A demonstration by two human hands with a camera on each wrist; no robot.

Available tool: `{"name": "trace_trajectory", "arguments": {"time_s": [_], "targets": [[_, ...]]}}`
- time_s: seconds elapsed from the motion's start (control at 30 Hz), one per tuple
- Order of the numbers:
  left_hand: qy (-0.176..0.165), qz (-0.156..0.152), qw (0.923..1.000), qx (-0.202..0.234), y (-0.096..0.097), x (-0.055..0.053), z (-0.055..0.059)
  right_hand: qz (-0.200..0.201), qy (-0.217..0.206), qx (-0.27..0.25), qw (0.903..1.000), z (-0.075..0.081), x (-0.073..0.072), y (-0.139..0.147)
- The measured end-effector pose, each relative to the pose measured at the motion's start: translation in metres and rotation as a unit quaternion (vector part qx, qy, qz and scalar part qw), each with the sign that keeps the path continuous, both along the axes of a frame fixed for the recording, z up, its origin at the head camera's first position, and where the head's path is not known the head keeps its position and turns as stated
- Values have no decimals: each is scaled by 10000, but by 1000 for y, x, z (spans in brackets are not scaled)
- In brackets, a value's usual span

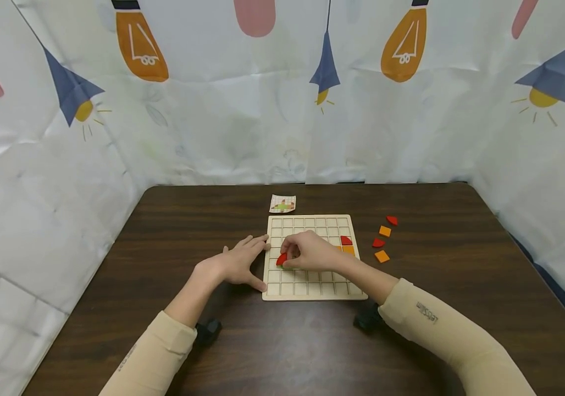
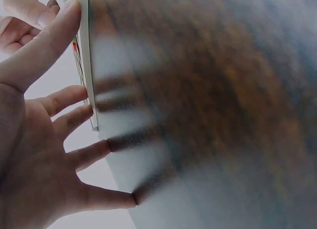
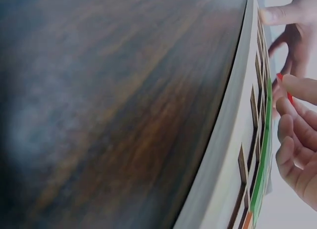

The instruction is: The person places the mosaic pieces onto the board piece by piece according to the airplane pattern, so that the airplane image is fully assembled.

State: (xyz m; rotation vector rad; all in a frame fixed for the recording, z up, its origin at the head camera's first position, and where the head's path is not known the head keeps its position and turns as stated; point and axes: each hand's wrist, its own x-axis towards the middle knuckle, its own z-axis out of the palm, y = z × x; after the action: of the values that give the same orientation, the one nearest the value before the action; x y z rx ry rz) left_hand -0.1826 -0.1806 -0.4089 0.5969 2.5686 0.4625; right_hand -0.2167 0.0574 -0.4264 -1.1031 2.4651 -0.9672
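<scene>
My right hand [image 1: 312, 252] pinches a red quarter-circle piece [image 1: 281, 259] between thumb and fingers over the left part of a pale wooden grid board [image 1: 312, 291]. The same red piece [image 3: 286, 88] shows at the fingertips in the right wrist view. Spread out at the board's left edge, my left hand [image 1: 238, 263] touches the rim with its thumb and some fingertips; other fingers [image 2: 89, 156] rest on the table. Orange squares [image 1: 348, 250] and a red quarter piece [image 1: 345, 240] sit in the board's right cells. Green pieces [image 3: 262, 160] lie in a row, mostly hidden by my right hand in the head view.
Right of the board lie loose red quarter pieces [image 1: 378, 242] and orange squares [image 1: 382, 256] on the dark wooden table [image 1: 203, 220]. Behind the board is a small pattern card [image 1: 282, 204]. A printed white curtain [image 1: 243, 121] surrounds the table's back and sides.
</scene>
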Motion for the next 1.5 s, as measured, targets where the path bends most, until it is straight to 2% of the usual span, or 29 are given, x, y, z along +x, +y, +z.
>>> {"name": "trace_trajectory", "arguments": {"time_s": [0.2, 0.4, 0.73, 0.9, 1.2, 1.5], "targets": [[-1, 21, 10000, -29, -1, -1, 0, 77, 137, 173, 9997, 2, -1, -10], [-22, -8, 10000, -30, -1, -1, 1, -13, 66, 406, 9992, 1, 1, -17], [-91, -42, 9999, -61, 1, 0, 0, -36, 321, 448, 9985, -1, 3, -17], [-39, 17, 10000, -49, 2, -1, 0, -167, 468, 393, 9980, 3, 0, -6], [-27, 23, 10000, -43, 3, -1, 3, -511, 153, 304, 9981, 9, -3, 27], [-1, 1, 10000, -23, 1, 0, 1, -911, 14, 145, 9957, 4, -10, 67]]}}
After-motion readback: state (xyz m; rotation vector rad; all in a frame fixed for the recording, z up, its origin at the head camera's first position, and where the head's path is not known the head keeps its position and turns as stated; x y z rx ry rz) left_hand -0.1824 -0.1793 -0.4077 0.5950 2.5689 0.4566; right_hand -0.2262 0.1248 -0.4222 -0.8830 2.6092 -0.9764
